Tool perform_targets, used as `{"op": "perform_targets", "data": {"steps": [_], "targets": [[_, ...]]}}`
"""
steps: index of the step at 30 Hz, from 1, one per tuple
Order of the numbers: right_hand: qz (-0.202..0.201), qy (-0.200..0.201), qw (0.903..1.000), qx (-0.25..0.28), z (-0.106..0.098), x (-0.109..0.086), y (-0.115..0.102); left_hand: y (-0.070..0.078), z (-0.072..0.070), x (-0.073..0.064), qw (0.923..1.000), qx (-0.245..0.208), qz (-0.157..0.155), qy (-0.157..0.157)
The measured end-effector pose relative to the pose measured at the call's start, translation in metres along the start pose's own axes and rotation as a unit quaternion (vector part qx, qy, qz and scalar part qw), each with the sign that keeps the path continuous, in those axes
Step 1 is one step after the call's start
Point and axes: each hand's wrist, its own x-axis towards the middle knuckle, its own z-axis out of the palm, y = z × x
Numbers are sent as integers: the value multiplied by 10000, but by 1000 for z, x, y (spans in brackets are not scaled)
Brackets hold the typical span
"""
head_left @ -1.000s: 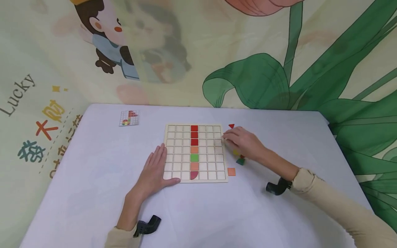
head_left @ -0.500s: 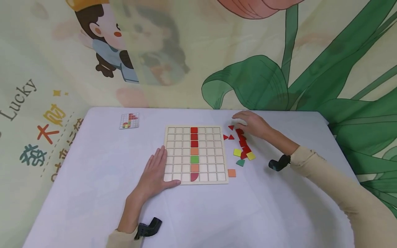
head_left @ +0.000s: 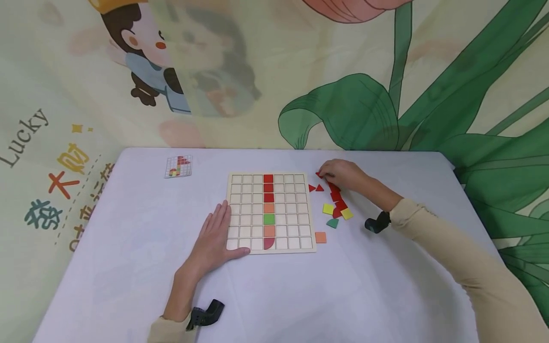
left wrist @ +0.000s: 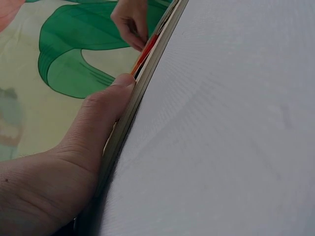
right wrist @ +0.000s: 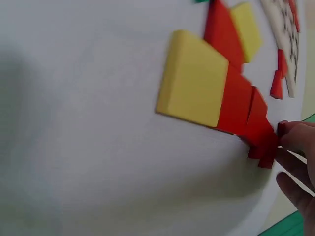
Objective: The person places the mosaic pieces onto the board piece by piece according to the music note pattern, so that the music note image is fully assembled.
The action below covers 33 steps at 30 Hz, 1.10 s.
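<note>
My left hand (head_left: 212,240) lies flat with straight fingers along the left edge of a wooden grid board (head_left: 246,200), its thumb over the front edge. One column of the board holds red, orange and green squares and a dark red rounded piece (head_left: 269,243) at the bottom. Beyond the board's upper right corner, my right hand (head_left: 345,174) pinches a small red triangle tile (head_left: 318,175) in its fingertips. That tile (right wrist: 282,129) is partly hidden by the fingers in the right wrist view. A row of overlapping red tiles (head_left: 335,196) runs down from under this hand.
Two red triangles (head_left: 319,188) lie by the board's right edge. Yellow squares (head_left: 328,209), a green rounded piece (head_left: 332,223) and an orange square (head_left: 320,237) are nearer the front. A patterned card (head_left: 178,166) lies at the back left on the white-covered table (head_left: 266,295).
My right hand has moved from beside the board's right edge to the back of the tiles, then down onto a red triangle. My left hand stays on the board.
</note>
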Motion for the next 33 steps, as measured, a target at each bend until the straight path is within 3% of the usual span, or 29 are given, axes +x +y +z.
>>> {"op": "perform_targets", "data": {"steps": [5, 12, 23, 29, 33], "targets": [[83, -219, 9997, 92, 3, 5, 1, 1, -1, 0, 10000, -14, -13, -7], [-102, -306, 9995, -47, 3, 9, 3, 0, -1, 0, 10000, 11, 9, -9], [-998, 245, 9914, -815, 10, 6, 3, -1, -2, 0, 10000, -1, -4, -86], [-1111, 496, 9915, -465, 17, 8, 6, -1, -2, 0, 9999, -18, 15, -107], [-899, 557, 9944, 76, 15, 11, 0, -1, -2, 0, 10000, -5, 0, -77]]}}
